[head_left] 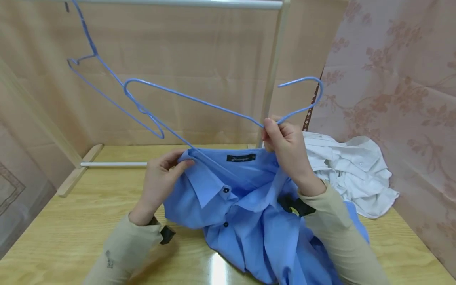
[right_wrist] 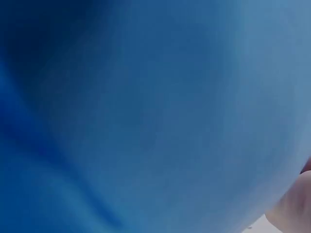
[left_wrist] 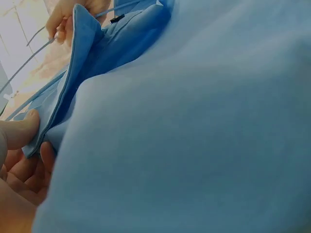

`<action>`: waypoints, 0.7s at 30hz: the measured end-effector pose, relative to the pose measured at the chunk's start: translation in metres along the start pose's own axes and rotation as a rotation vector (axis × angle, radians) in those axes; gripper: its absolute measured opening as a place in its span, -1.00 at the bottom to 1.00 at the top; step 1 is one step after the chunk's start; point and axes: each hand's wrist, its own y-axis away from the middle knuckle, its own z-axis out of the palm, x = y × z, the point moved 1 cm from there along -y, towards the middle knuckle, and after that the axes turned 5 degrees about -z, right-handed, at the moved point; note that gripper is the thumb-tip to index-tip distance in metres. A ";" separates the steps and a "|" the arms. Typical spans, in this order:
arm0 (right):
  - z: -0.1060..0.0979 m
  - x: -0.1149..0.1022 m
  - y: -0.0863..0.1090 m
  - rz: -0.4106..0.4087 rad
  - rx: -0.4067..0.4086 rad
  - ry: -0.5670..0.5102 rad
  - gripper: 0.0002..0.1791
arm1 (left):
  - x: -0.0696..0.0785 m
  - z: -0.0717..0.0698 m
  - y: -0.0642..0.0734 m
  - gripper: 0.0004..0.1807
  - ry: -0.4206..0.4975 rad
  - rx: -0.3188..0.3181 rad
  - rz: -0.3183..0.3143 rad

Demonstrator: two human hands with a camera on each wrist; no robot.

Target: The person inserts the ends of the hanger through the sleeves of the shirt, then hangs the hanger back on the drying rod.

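Note:
My left hand (head_left: 162, 180) pinches the collar of a blue button-up shirt (head_left: 213, 215) between thumb and fingers. In the left wrist view, the thumb presses on the collar edge (left_wrist: 53, 109). My right hand (head_left: 286, 146) grips a blue wire hanger (head_left: 199, 101) just below its hook, which curves up to the right. One end of that hanger stands up above the collar at the left, and its lower bar runs down into the neck opening. A dark label (head_left: 241, 158) shows inside the collar. Blue cloth fills most of the right wrist view.
A second blue hanger (head_left: 85, 33) hangs from the rack's top rail (head_left: 199, 3) at the upper left, overlapping the held hanger in this view. A crumpled white garment (head_left: 352, 168) lies at the right on the wooden table (head_left: 89, 206). A lower rail (head_left: 114, 164) runs behind my left hand.

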 end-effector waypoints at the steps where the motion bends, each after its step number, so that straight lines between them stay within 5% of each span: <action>1: -0.001 -0.001 0.001 0.010 -0.016 0.020 -0.65 | 0.001 -0.001 0.000 -0.82 0.012 0.004 -0.003; 7: -0.009 -0.007 0.003 0.065 -0.198 0.074 -0.83 | 0.002 -0.009 0.000 -0.82 0.041 0.015 -0.028; 13: -0.023 -0.017 -0.001 0.052 -0.399 -0.107 -0.81 | 0.005 -0.015 0.000 -0.81 0.085 0.027 -0.040; 17: -0.031 -0.020 -0.001 0.024 -0.451 -0.124 -0.72 | 0.010 -0.017 0.001 -0.84 0.138 0.047 -0.052; 21: -0.036 -0.021 0.002 0.027 -0.403 -0.120 -0.74 | 0.015 -0.016 0.004 -0.84 0.211 0.043 -0.015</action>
